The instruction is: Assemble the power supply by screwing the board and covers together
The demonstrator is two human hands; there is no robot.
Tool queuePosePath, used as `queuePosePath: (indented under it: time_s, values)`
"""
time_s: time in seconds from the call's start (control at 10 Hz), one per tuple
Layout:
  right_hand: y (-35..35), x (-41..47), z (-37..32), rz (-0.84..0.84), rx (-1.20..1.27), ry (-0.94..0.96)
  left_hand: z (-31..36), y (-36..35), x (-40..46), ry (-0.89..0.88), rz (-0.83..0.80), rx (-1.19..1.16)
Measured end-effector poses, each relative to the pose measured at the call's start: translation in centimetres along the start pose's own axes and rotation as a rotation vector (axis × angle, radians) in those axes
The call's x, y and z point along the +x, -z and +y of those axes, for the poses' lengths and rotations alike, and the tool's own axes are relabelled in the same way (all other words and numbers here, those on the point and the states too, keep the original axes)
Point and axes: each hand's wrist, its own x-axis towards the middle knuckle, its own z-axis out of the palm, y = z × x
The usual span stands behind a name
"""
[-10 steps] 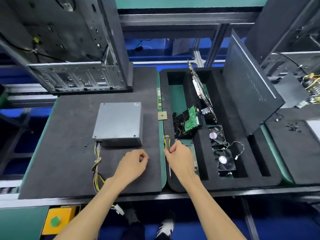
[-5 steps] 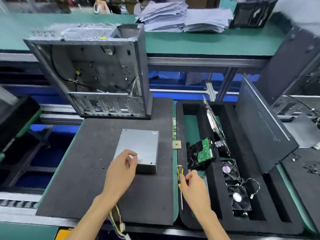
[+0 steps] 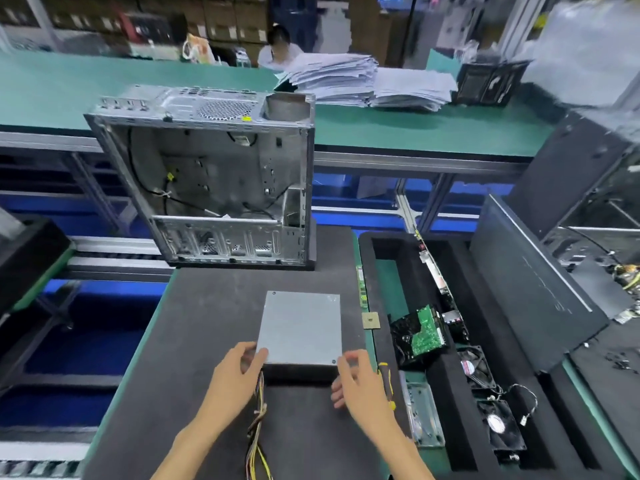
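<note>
The power supply [image 3: 299, 327], a closed grey metal box, lies flat on the black mat [image 3: 194, 341]. Its bundle of coloured wires [image 3: 258, 420] trails toward me from the near left side. My left hand [image 3: 235, 379] grips the box's near left corner, thumb on the top face. My right hand [image 3: 360, 386] hovers at the near right corner with loosely bent fingers; motion blur hides whether they touch the box. A yellow-handled screwdriver [image 3: 385, 374] lies at the mat's right edge, just right of that hand.
An open PC case [image 3: 221, 188] stands at the mat's far end. The black foam tray [image 3: 377, 344] on the right holds a green circuit board [image 3: 427, 336], fans [image 3: 472, 368] and a leaning black panel [image 3: 530, 282]. A small chip [image 3: 370, 320] lies between mat and tray.
The view has tilted up. My right hand left the screwdriver and moved left to the box's near right corner. My left hand went forward onto the near left corner.
</note>
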Motion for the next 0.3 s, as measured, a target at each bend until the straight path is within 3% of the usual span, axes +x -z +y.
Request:
queuePosePath:
  time_s: [0.1, 0.3]
  values:
    - [-0.8, -0.5, 0.6, 0.070, 0.085, -0.020, -1.6, 0.9, -0.5, 0.004, -0.050, -0.072]
    - [-2.1, -2.8, 2.7, 0.138, 0.049, -0.100, -4.3, 2.3, -2.5, 0.023, 0.065, 0.011]
